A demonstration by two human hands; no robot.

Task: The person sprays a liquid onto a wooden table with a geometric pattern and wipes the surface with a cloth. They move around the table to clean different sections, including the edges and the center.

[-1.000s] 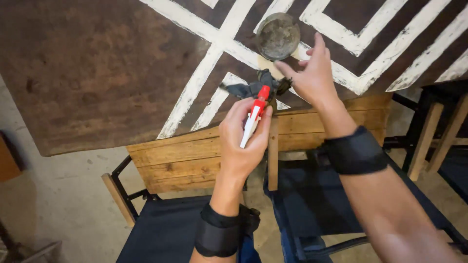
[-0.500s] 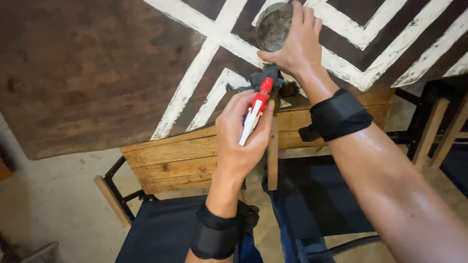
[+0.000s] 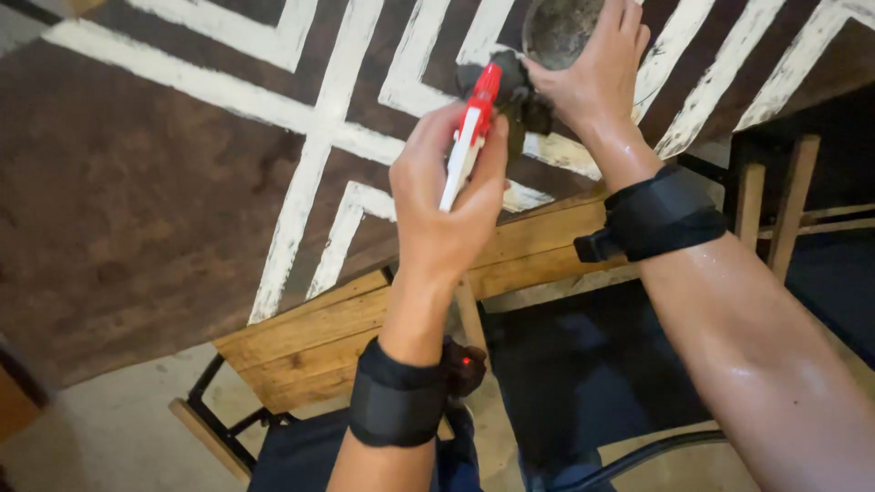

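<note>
My left hand (image 3: pixel 447 196) grips a red and white pen-shaped tool (image 3: pixel 467 146), held upright with its red tip up. My right hand (image 3: pixel 597 73) reaches over the table and wraps around a round grey metal can (image 3: pixel 558 27) at the top edge of the view. A small dark object (image 3: pixel 519 91) sits between the tool's tip and my right thumb; what it is cannot be told. Both wrists wear black straps.
A dark brown wooden table (image 3: pixel 155 200) with painted white lines fills the upper left. Its pale plank skirt (image 3: pixel 310 346) runs below the hands. Dark blue chairs (image 3: pixel 583 374) stand underneath, and wooden chair legs (image 3: pixel 793 210) at the right.
Both hands have moved up and forward over the table. My right hand went from beside the can to closing around it. The tool rose with my left hand.
</note>
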